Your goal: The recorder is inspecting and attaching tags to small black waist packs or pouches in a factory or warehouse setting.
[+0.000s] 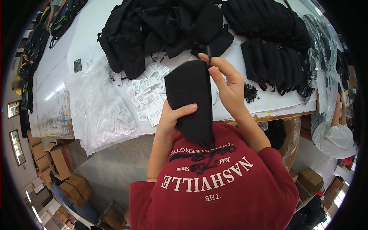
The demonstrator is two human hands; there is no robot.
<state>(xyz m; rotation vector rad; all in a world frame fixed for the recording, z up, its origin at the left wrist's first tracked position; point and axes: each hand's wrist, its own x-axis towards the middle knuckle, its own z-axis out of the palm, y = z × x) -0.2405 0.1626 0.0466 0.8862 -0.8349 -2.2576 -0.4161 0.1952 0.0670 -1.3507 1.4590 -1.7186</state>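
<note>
My left hand (168, 117) grips a flat black fabric pouch (186, 86) by its lower half, thumb across the front. The pouch stands upright in front of my chest, with a seam or zip running down its right edge. At its top right corner, my right hand (231, 86) pinches a thin black pull (209, 53) between thumb and forefinger. Just left of the pouch, a loose pile of white printed tags (147, 86) lies on the white table (86, 19). Small black plastic pieces (251, 93) form a little heap right of my right wrist.
Black pouches lie in a heap (165, 28) at the far side and in rows (274, 63) at the far right. A clear plastic bag (103, 119) with tags hangs over the front edge. Another person (335, 138) works at right. Cardboard boxes (74, 189) stand lower left.
</note>
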